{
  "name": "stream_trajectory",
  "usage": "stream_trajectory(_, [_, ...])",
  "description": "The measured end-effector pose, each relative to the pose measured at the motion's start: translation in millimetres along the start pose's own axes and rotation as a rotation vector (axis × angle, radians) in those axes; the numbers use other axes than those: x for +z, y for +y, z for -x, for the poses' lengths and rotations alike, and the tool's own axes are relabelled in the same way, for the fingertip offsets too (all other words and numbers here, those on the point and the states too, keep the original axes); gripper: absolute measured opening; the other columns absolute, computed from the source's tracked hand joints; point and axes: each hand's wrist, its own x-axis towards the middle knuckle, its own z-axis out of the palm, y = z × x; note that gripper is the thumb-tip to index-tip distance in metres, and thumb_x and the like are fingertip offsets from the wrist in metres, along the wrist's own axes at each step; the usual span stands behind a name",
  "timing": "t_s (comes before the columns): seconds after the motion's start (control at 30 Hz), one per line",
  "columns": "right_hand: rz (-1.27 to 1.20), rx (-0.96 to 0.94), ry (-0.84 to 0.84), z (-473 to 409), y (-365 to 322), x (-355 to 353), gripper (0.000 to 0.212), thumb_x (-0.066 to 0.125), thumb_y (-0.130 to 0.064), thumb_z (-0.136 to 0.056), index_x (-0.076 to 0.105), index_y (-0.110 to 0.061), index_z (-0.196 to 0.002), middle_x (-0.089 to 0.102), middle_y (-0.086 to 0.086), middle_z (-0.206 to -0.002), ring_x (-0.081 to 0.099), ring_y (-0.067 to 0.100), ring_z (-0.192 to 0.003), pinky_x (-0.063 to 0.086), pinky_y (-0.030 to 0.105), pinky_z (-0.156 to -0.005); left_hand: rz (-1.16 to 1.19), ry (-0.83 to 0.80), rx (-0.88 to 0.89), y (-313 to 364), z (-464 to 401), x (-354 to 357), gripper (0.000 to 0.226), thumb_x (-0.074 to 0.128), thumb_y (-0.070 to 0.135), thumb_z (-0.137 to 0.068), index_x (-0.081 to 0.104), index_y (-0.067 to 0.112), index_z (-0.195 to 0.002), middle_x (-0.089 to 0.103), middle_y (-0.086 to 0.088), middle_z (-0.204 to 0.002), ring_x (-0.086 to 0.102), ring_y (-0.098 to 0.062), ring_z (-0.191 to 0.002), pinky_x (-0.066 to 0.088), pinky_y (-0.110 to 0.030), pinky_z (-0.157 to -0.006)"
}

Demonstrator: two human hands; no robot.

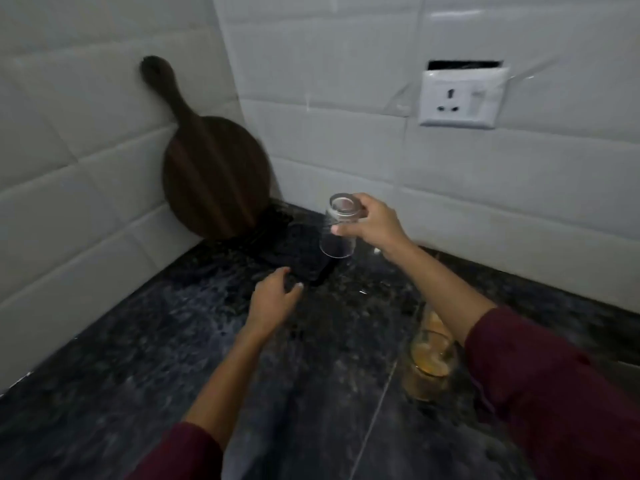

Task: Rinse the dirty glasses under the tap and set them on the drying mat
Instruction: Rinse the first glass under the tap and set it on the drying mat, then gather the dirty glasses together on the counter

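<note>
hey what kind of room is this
Most likely a home kitchen corner: a dark stone counter, white wall tiles, a round wooden board leaning on them, and a clear glass held upside down.

Cutting board leaning in wall corner, drying mat before it, dirty glass nearer right on counter

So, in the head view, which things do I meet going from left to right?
Wooden board → left hand → clear glass held upside down → right hand → dirty glass → wall socket.
</note>
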Motion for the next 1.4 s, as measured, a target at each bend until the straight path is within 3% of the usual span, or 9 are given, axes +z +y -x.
stream_trajectory(0.13, [0.015, 0.04, -0.121, -59.1, 6.4, 88.3, 0.064, 0.087, -0.016, -0.057, 0.06, -0.014, -0.115, 0.067, 0.006, -0.113, 0.062, 0.018, -0.1, 0.047, 0.027, -0.085, -0.163, -0.192, -0.1, -70.5, -33.2, 3.3, 0.065, 0.051, 0.04, -0.095, 0.031, 0.003, -0.145, 0.034, -0.02, -0.15, 0.027, -0.034, -0.141, 0.031, -0.044, -0.111])
stream_trajectory(0.23, [0.036, 0.061, -0.138, -83.7, 18.9, 130.7, 0.066, 0.087, -0.016, -0.057, 0.059, -0.012, -0.117, 0.067, 0.007, -0.115, 0.062, 0.019, -0.103, 0.048, 0.032, -0.093, -0.304, -0.253, -0.169, -96.7, -48.7, 8.1, 0.076, 0.043, 0.046, -0.096, 0.011, 0.003, -0.151, 0.009, -0.017, -0.159, 0.003, -0.031, -0.148, 0.013, -0.049, -0.118])
stream_trajectory(0.63, [0.163, 0.111, -0.188, -104.5, 36.9, 168.4, 0.065, 0.084, -0.022, -0.066, 0.054, -0.011, -0.122, 0.063, 0.008, -0.12, 0.057, 0.022, -0.112, 0.042, 0.027, -0.093, -0.4, -0.268, -0.1, -117.2, -46.9, 29.1, 0.077, 0.033, 0.052, -0.098, 0.006, 0.003, -0.151, -0.006, -0.02, -0.159, -0.009, -0.033, -0.147, 0.0, -0.048, -0.119])
stream_trajectory(0.77, [0.186, 0.143, -0.258, -101.6, 32.9, 164.1, 0.08, 0.081, -0.025, -0.07, 0.039, -0.011, -0.137, 0.055, 0.01, -0.13, 0.054, 0.024, -0.116, 0.041, 0.027, -0.095, -0.41, -0.279, -0.125, -113.7, -47.3, 27.8, 0.077, 0.034, 0.051, -0.098, 0.006, 0.002, -0.151, -0.006, -0.021, -0.159, -0.009, -0.034, -0.147, 0.001, -0.049, -0.119])
stream_trajectory(0.97, [0.095, 0.141, -0.247, -76.4, 7.1, 116.4, 0.079, 0.075, -0.02, -0.077, 0.031, -0.009, -0.142, 0.046, 0.01, -0.141, 0.049, 0.023, -0.124, 0.039, 0.031, -0.105, -0.253, -0.211, 0.036, -61.1, -39.2, 28.0, 0.072, 0.045, 0.04, -0.097, 0.015, 0.003, -0.15, 0.01, -0.02, -0.159, 0.003, -0.034, -0.147, 0.012, -0.049, -0.118])
stream_trajectory(1.13, [-0.058, 0.089, -0.099, -18.0, -9.8, 25.9, 0.056, 0.072, -0.016, -0.078, 0.05, -0.013, -0.129, 0.057, 0.008, -0.128, 0.056, 0.02, -0.115, 0.043, 0.036, -0.104, 0.166, -0.157, 0.35, 14.6, 4.5, 35.1, 0.057, 0.056, 0.031, -0.094, 0.038, 0.008, -0.143, 0.041, -0.008, -0.147, 0.04, -0.022, -0.134, 0.031, -0.022, -0.103])
stream_trajectory(1.2, [-0.109, 0.055, 0.005, 17.0, -10.1, -16.5, 0.044, 0.07, -0.013, -0.079, 0.056, -0.014, -0.121, 0.061, 0.005, -0.12, 0.059, 0.017, -0.109, 0.045, 0.035, -0.101, 0.261, -0.228, 0.437, 34.0, 27.5, 43.1, 0.063, 0.068, 0.031, -0.085, 0.043, 0.013, -0.14, 0.047, -0.003, -0.143, 0.046, -0.017, -0.129, 0.033, -0.016, -0.099])
stream_trajectory(1.3, [-0.178, 0.058, 0.155, 78.5, -2.6, -73.8, 0.029, 0.064, -0.011, -0.084, 0.06, -0.018, -0.113, 0.063, 0.0, -0.115, 0.061, 0.012, -0.102, 0.049, 0.03, -0.091, 0.278, -0.507, 0.533, 50.5, 59.0, 64.6, 0.09, 0.08, 0.031, -0.071, 0.031, 0.017, -0.146, 0.033, 0.006, -0.148, 0.032, -0.009, -0.136, 0.024, -0.014, -0.107])
stream_trajectory(1.4, [-0.216, 0.11, 0.277, 136.4, 18.9, -111.0, 0.023, 0.061, -0.007, -0.086, 0.062, -0.02, -0.105, 0.066, 0.001, -0.111, 0.062, 0.012, -0.1, 0.052, 0.031, -0.085, 0.319, -0.63, 0.49, 61.5, 83.2, 90.0, 0.105, 0.086, 0.027, -0.066, 0.021, 0.02, -0.149, 0.028, 0.012, -0.147, 0.026, -0.003, -0.136, 0.023, -0.011, -0.105])
